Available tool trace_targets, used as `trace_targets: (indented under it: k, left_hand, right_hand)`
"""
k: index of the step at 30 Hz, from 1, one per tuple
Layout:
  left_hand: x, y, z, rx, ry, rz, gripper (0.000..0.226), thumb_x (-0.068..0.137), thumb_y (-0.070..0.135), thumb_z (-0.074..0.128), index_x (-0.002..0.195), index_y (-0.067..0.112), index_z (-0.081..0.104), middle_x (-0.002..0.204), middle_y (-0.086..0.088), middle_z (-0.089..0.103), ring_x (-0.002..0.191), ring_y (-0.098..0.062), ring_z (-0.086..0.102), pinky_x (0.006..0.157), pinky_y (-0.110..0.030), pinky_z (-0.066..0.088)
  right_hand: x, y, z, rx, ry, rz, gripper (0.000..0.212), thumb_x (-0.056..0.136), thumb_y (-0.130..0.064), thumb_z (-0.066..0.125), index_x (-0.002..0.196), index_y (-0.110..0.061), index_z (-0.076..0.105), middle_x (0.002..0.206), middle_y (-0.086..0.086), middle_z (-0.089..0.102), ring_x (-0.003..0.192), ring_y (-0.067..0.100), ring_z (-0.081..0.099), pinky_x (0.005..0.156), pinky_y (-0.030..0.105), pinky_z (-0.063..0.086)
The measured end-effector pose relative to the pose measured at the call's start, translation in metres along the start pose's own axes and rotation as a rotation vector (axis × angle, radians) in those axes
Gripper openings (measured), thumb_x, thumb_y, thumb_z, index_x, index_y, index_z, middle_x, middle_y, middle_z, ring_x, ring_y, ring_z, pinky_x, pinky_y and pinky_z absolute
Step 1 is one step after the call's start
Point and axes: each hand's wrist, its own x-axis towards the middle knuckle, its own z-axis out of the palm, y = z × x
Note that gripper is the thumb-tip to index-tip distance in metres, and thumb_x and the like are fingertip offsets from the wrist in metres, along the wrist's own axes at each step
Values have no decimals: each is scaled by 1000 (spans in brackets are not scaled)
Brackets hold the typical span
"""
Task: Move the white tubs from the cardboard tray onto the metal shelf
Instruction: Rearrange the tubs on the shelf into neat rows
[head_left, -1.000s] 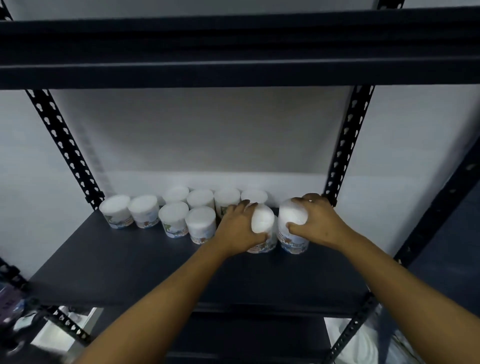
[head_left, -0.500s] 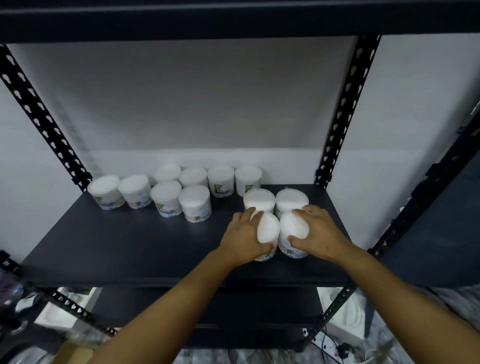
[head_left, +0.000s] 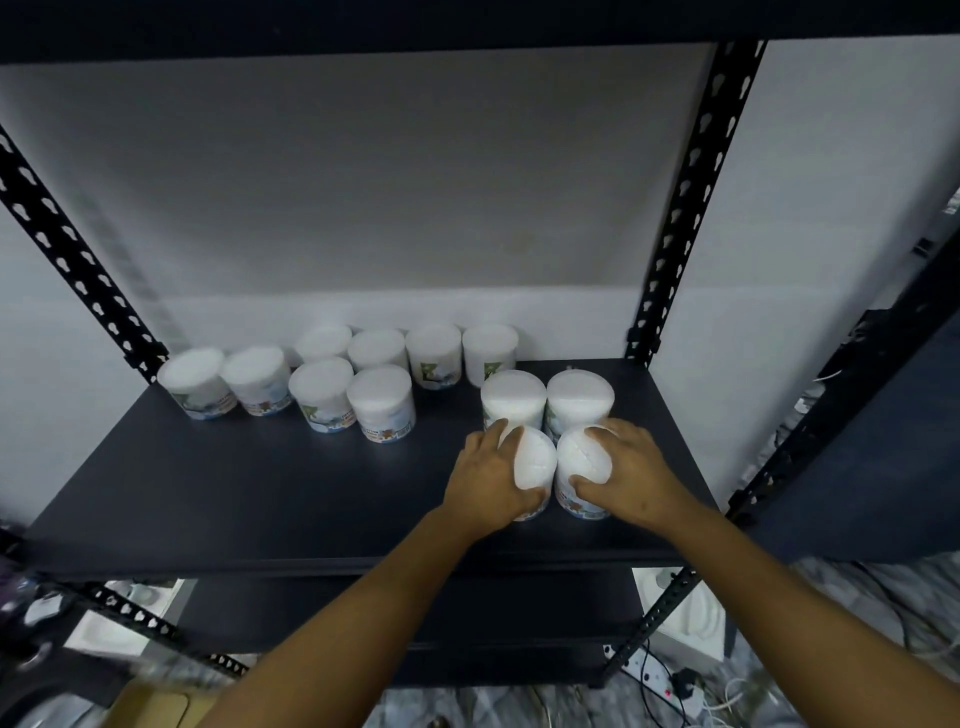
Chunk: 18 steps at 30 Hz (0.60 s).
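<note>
Between the two palms, side by side and touching, stand two white tubs on the metal shelf (head_left: 218, 499). The left hand (head_left: 488, 475) wraps the left tub (head_left: 534, 462), fingers over its far rim and thumb low on its near side; that tub looks tilted, its lid leaning toward the neighbour. The right hand (head_left: 631, 475) closes on the right tub (head_left: 582, 457) in the same way, fingers curled over the lid and thumb across its front wall.

Just beyond the fingertips, a rear pair of tubs (head_left: 545, 402) sits almost against the held ones. If the hands push further back, the fingers caught between the rows could knock that pair. Released while leaning, the left tub could tip against its partner or roll.

Farther left of the grip, eight more tubs (head_left: 332, 374) stand in a loose cluster toward the back, well apart from the hands, with bare shelf between. A perforated upright (head_left: 685, 208) rises beyond the right hand, clear of it. Below the near shelf edge, a brown corner, possibly the cardboard tray (head_left: 156, 706), is too blurred to be sure of. By this showing, most tubs seem already shelved.
</note>
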Motion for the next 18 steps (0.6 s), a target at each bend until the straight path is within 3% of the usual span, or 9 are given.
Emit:
trace_targets:
  k: [18]
  left_hand:
    - [10, 0, 3, 26, 23, -19, 86, 80, 52, 63, 147, 18, 24, 155, -6, 17, 134, -28, 22, 112, -37, 25]
  right_hand:
    - [13, 4, -1, -26, 6, -20, 71, 74, -46, 71, 133, -15, 46, 143, 7, 38, 131, 26, 29, 110, 39, 29]
